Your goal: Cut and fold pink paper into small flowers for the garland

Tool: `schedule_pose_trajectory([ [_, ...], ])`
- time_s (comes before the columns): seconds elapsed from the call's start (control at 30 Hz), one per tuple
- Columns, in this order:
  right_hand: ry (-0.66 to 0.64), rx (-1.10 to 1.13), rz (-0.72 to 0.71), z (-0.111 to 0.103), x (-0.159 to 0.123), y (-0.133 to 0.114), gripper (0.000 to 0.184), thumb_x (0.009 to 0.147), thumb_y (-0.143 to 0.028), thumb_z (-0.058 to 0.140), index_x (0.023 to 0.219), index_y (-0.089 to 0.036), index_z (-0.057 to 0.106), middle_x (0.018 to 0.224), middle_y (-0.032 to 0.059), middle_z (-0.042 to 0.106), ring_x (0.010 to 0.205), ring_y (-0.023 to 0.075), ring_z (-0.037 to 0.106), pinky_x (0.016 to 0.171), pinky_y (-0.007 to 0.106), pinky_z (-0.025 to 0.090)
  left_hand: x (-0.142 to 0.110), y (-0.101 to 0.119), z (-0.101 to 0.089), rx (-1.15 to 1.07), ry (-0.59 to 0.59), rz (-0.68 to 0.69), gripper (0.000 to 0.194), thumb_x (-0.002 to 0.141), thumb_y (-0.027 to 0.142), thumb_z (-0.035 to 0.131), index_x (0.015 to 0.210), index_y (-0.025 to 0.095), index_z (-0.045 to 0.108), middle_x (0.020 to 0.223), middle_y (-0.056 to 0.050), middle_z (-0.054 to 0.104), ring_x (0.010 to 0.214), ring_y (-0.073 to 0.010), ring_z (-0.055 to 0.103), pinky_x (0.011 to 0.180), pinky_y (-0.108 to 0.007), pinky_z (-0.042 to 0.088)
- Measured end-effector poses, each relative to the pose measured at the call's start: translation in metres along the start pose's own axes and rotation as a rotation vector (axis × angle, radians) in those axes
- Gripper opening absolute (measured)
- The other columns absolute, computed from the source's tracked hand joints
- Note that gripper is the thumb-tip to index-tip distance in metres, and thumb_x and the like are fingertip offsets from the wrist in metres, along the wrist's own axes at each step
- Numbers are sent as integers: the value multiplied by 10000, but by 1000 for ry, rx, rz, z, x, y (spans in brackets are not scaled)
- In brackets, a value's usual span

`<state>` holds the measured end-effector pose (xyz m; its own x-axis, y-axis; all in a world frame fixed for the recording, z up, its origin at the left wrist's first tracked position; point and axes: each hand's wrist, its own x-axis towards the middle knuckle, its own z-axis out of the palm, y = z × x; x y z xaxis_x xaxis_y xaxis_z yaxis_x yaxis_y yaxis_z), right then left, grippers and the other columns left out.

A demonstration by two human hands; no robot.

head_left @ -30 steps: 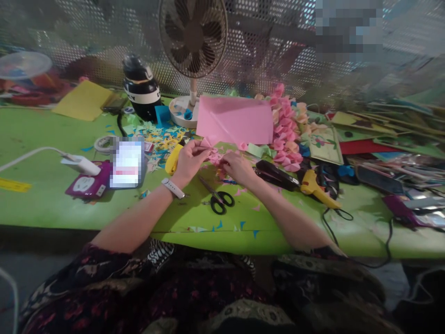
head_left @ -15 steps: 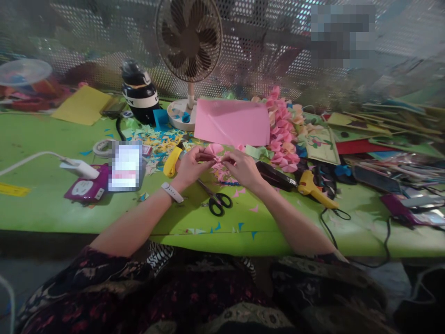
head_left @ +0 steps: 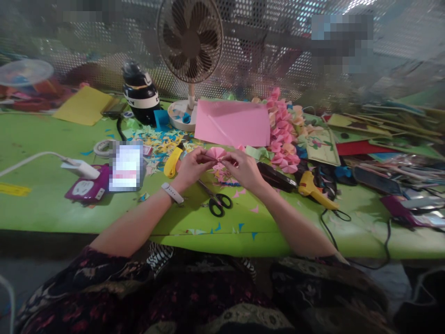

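Pinching folded pink paper (head_left: 216, 153) btwn L hand (head_left: 190, 170) and R hand (head_left: 247, 171), fingertips pressed tog. at its near rim, above bench (head_left: 52, 204), back from mid front edge. Best to squeeze lightly at creases, w/ thumbs level, to avoid crushing folds. Good to steer wrists clear of scissors (head_left: 207, 190), nearer front edge.

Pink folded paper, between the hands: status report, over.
Left hand and right hand: fingers pinching pink folded paper. Scissors lying close, nearer the body. Paper scraps around.
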<state>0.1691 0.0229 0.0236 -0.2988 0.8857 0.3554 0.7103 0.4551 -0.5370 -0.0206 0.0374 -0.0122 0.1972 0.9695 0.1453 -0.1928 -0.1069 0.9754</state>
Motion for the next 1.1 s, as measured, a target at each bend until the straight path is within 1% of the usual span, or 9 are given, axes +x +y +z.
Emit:
schedule_pose_trajectory([
  [0.1, -2, 63, 55, -6, 0, -3, 133, 897, -309, 683, 921, -189, 736, 938, 82, 732, 759, 183, 652, 726, 335, 527, 0, 3, 0, -39, 4, -16, 363, 623, 296, 890, 835, 170, 624, 818, -36, 767, 778, -167, 734, 754, -306, 591],
  [0.2, -99, 172, 111, -13, 1, -5, 196, 860, -340, 724, 969, -179, 743, 949, 87, 742, 747, 173, 656, 703, 326, 543, -1, 6, 0, -49, 13, -28, 384, 614, 305, 900, 850, 165, 632, 821, -34, 766, 772, -163, 730, 762, -312, 594],
  [0.3, -185, 285, 121, -17, 3, -7, 205, 858, -345, 717, 984, -186, 743, 956, 77, 753, 739, 163, 658, 687, 319, 555, -2, 9, 1, -64, 5, -30, 399, 603, 320, 912, 851, 162, 643, 832, -35, 766, 767, -157, 727, 773, -312, 593],
  [0.5, -136, 333, 112, -14, 1, -7, 175, 856, -324, 720, 942, -174, 745, 924, 70, 743, 733, 156, 648, 687, 315, 549, -2, 8, 2, -67, -16, -28, 396, 605, 316, 914, 845, 166, 637, 808, -36, 762, 772, -168, 730, 780, -327, 592],
  [0.67, -98, 324, 84, -11, -1, -5, 167, 874, -337, 691, 899, -179, 740, 899, 72, 739, 745, 167, 646, 685, 324, 540, -2, 7, 2, -60, -29, -14, 387, 621, 304, 908, 858, 151, 644, 816, -45, 763, 771, -164, 728, 760, -305, 581],
  [0.77, -90, 338, 97, -12, 0, -5, 203, 867, -364, 688, 868, -166, 731, 822, 61, 717, 678, 152, 612, 631, 309, 510, -3, 8, 2, -48, -11, 3, 380, 641, 315, 900, 863, 147, 643, 820, -43, 758, 767, -155, 722, 746, -285, 575],
  [0.9, -90, 396, 154, -18, 0, -12, 241, 840, -404, 709, 824, -163, 711, 713, 26, 667, 582, 121, 547, 545, 277, 460, -4, 7, 3, -16, 12, 77, 350, 749, 423, 829, 886, 160, 642, 808, -28, 738, 767, -139, 712, 712, -255, 567],
  [1.0, -23, 457, 190, -22, -2, -18, 259, 801, -420, 746, 793, -166, 697, 675, 16, 650, 555, 111, 532, 509, 261, 448, -5, 3, 5, 53, 6, 173, 375, 811, 518, 758, 866, 164, 644, 787, -21, 713, 746, -130, 691, 669, -237, 551],
  [1.1, -1, 551, 239, -24, -5, -23, 309, 781, -468, 763, 817, -172, 687, 690, 21, 672, 509, 104, 534, 464, 258, 450, -6, -3, 7, 138, 2, 264, 372, 842, 523, 729, 872, 159, 656, 781, -16, 690, 711, -114, 658, 652, -227, 538],
])
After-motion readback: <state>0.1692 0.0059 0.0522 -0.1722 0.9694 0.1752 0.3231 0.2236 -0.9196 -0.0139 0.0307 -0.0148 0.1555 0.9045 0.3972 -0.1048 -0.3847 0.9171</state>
